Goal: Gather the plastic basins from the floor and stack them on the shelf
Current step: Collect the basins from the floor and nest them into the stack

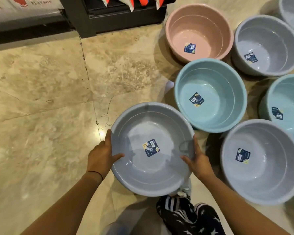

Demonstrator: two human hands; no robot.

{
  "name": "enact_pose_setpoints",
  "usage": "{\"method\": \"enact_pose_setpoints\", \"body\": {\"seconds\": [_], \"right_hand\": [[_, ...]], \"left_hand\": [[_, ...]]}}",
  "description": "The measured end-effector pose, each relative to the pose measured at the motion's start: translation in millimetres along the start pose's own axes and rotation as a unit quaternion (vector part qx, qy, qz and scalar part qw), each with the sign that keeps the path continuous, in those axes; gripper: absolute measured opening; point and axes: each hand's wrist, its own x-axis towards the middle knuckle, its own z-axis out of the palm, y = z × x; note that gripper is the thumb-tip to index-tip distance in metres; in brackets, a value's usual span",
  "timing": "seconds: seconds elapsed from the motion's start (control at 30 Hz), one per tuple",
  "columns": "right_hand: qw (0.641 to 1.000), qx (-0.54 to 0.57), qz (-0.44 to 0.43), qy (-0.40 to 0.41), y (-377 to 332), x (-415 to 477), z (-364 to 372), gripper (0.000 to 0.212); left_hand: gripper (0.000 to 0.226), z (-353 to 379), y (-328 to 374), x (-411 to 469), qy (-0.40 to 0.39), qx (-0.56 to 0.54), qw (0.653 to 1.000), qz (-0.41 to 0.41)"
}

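Both hands, left hand [101, 156] and right hand [198, 160], fingers curled over opposite rims, are holding one grey basin [151, 177] while six more basins are waiting on the floor [41, 99].

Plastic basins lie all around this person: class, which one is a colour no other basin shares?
The round pink plastic basin, farthest up beside the black shelf base. Every other basin in view is grey or light blue.
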Motion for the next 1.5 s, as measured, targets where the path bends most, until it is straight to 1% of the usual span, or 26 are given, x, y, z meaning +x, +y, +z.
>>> {"method": "enact_pose_setpoints", "body": {"seconds": [0.07, 0.13, 0.27, 0.37, 0.47, 0.5, 0.57, 0.63, 0.67, 0.77, 0.87, 0.97, 1.07, 1.17, 1.23, 1.37, 1.5], "right_hand": [[1.0, 0.01, 0.002, -0.026, -3.3, -3.7, 4.9, 0.097], [0.999, -0.006, 0.014, -0.042, -9.2, -6.6, 10.7, 0.095], [0.996, -0.083, 0.015, -0.036, -18.4, -3.6, 21.5, 0.089], [0.989, -0.14, 0.036, -0.03, -17.2, 1.4, 24.3, 0.091], [0.986, -0.156, 0.047, -0.027, -12.8, 8.4, 25.1, 0.096], [0.988, -0.146, 0.044, -0.024, -11.2, 10.6, 26.4, 0.096], [0.995, -0.09, 0.042, -0.016, -8.7, 13.0, 31.7, 0.099], [0.999, -0.004, 0.039, -0.003, -7.5, 12.7, 39.8, 0.102], [0.999, 0.033, 0.039, 0.008, -7.1, 12.1, 43.9, 0.101], [0.992, 0.104, 0.049, 0.055, -9.7, 8.1, 51.6, 0.092], [0.987, 0.131, 0.072, 0.06, -12.1, -2.2, 50.1, 0.085], [0.985, 0.14, 0.09, 0.036, -17.3, -20.3, 41.0, 0.079], [0.986, 0.134, 0.097, 0.0, -25.3, -40.9, 26.8, 0.08], [0.985, 0.125, 0.12, -0.024, -39.7, -62.6, 9.0, 0.076], [0.982, 0.13, 0.13, -0.038, -53.7, -76.7, -6.5, 0.077], [0.98, 0.145, 0.122, -0.065, -86.3, -96.8, -50.4, 0.077], [0.972, 0.173, 0.139, -0.074, -116.1, -102.4, -100.9, 0.079]], "left_hand": [[0.103, 0.1, -7.8, -4.9, 0.001, -0.001, 1.0, -0.003], [0.104, -2.2, -17.0, -8.8, -0.003, 0.002, 1.0, -0.013], [0.104, -2.0, -27.9, -14.2, -0.009, 0.028, 0.999, -0.025], [0.104, 4.7, -28.3, -13.7, -0.006, 0.046, 0.999, -0.026], [0.107, 15.4, -34.2, -8.0, -0.042, 0.035, 0.998, -0.036], [0.109, 20.5, -37.3, -6.5, -0.054, 0.014, 0.998, -0.035], [0.113, 30.7, -42.4, -5.1, -0.058, -0.082, 0.995, -0.019], [0.116, 39.5, -44.3, -3.3, -0.042, -0.201, 0.979, -0.003], [0.116, 42.9, -44.8, -2.5, -0.036, -0.239, 0.97, -0.004], [0.113, 47.5, -47.3, -1.2, -0.015, -0.29, 0.957, -0.024], [0.107, 40.9, -51.0, -1.4, -0.01, -0.289, 0.957, -0.034], [0.102, 21.8, -53.2, -6.2, -0.042, -0.275, 0.959, -0.054], [0.099, -5.1, -53.4, -20.3, -0.079, -0.263, 0.958, -0.083], [0.099, -36.0, -48.7, -43.6, -0.1, -0.253, 0.958, -0.091], [0.098, -59.3, -42.3, -60.2, -0.104, -0.256, 0.956, -0.101], [0.097, -112.5, -20.5, -84.7, -0.112, -0.255, 0.953, -0.117], [0.104, -166.5, 13.0, -93.0, -0.115, -0.264, 0.951, -0.112]]}}
